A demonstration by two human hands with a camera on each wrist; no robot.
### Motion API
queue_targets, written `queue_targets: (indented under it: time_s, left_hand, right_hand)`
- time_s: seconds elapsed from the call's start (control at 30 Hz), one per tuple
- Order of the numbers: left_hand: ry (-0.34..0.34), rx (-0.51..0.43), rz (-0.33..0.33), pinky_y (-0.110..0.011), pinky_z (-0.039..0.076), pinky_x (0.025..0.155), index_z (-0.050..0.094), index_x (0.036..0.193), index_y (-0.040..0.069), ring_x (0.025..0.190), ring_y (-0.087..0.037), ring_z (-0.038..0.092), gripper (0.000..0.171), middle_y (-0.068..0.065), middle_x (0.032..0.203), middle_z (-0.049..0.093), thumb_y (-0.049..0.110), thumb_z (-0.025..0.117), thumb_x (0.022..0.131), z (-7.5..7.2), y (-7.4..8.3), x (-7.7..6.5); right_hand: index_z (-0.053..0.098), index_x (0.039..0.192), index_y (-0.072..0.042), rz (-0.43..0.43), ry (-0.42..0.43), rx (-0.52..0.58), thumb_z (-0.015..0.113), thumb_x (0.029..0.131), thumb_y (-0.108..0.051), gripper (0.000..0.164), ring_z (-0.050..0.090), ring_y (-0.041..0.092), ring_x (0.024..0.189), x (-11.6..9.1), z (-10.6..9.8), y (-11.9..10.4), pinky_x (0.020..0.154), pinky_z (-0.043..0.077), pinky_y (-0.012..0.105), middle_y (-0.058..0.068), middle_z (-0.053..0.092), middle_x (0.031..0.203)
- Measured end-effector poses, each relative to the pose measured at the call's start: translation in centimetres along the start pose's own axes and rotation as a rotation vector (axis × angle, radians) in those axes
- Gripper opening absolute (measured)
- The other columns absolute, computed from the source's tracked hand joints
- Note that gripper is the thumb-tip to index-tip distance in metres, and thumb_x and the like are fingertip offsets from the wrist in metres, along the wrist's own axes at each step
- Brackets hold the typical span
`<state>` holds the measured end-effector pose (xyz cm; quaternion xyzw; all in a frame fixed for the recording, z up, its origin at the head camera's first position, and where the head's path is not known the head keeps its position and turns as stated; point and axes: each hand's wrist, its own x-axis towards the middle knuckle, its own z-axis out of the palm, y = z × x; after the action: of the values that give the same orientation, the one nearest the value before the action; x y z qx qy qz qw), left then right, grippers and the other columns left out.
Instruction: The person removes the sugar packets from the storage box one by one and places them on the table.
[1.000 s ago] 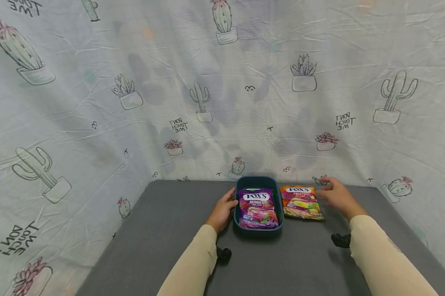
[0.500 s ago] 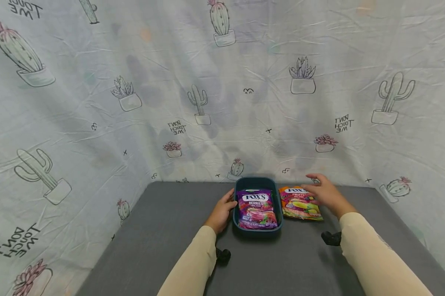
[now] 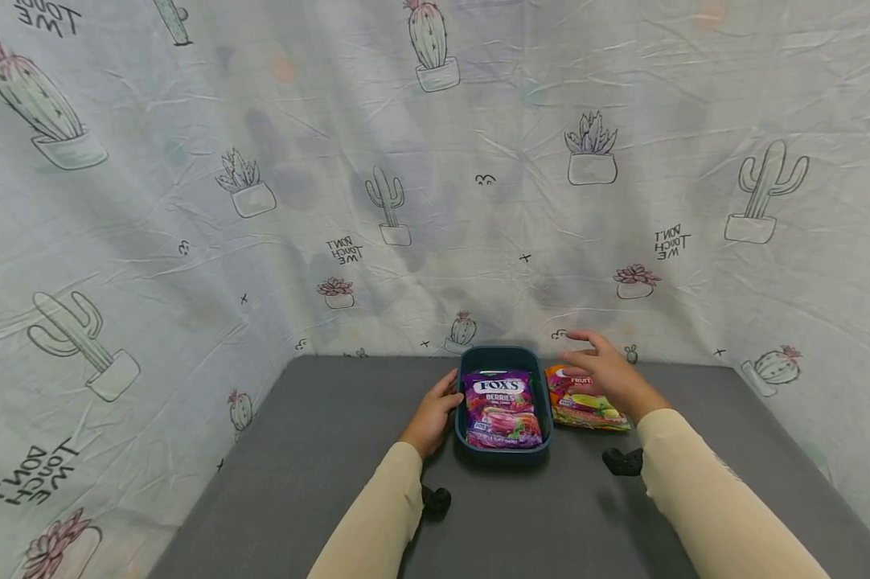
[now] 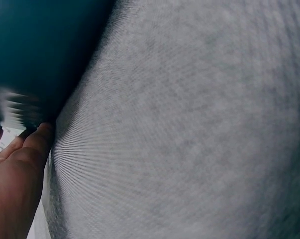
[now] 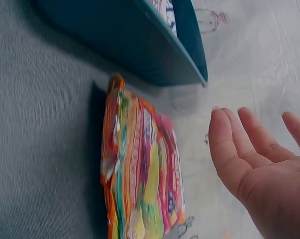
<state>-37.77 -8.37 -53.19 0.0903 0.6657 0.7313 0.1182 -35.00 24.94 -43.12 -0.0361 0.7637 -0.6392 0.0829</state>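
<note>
Shifted leftward, the right hand [image 3: 613, 378] — empty, fingers spread — hovers with the orange candy bag [image 3: 585, 412] just below.

- From my end, I have both forearms reaching forward in pale sleeves, the left forearm [image 3: 373, 511] slanting inward to the right and the right forearm [image 3: 724, 494] slanting inward to the left.
- My left hand [image 3: 429, 416] is angled forward and to the right, thumb set apart from the fingers; the left wrist view catches only part of it.
- My right hand [image 3: 612, 378] is turned inward, holding nothing, its topmost finger raised.
- On the right wrist view, its fingers [image 5: 259, 137] bend gently, two lying close together and the others spaced apart.
</note>
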Motion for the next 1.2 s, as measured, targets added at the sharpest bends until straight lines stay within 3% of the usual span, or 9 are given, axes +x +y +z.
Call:
queue_targets:
  time_s: [0.27,0.43,0.83,1.2]
  left_hand:
    - [0.0,0.01,-0.008,-0.061,0.032,0.122,0.034,0.172,0.009,0.154,-0.043,0.037,0.059,-0.021,0.172,0.035,0.012,0.047,0.114,0.0,0.1,-0.2]
    - [-0.003,0.009,-0.003,-0.061,0.032,0.122,0.035,0.171,0.007,0.154,-0.043,0.037,0.059,-0.022,0.171,0.035,0.011,0.047,0.114,0.0,0.0,0.0]
    - [-0.01,0.004,0.001,-0.061,0.032,0.122,0.034,0.172,0.007,0.153,-0.043,0.039,0.06,-0.022,0.171,0.036,0.012,0.048,0.114,0.0,-0.1,0.0]
    - [-0.011,-0.011,-0.007,-0.058,0.033,0.122,0.029,0.173,0.005,0.153,-0.042,0.039,0.062,-0.023,0.172,0.034,0.012,0.047,0.114,0.0,-0.1,-0.1]
  right_hand:
    - [0.021,0.172,-0.008,-0.026,-0.03,0.038,0.06,0.115,-0.032,0.073,0.047,0.056,0.142,0.3,2.0,-0.3,0.106,0.05,0.063,0.035,0.031,0.166]
    - [0.023,0.171,-0.01,-0.023,-0.044,0.043,0.063,0.113,-0.033,0.074,0.051,0.053,0.139,0.4,2.9,-0.6,0.105,0.052,0.062,0.034,0.035,0.163]
    - [0.023,0.171,-0.01,-0.011,-0.102,0.077,0.063,0.113,-0.029,0.073,0.044,0.057,0.144,0.6,4.6,-0.7,0.102,0.054,0.06,0.033,0.032,0.166]
    - [0.026,0.17,-0.01,0.056,-0.139,0.091,0.066,0.112,-0.029,0.072,0.035,0.054,0.151,1.0,6.6,-0.5,0.111,0.043,0.069,0.03,0.031,0.167]
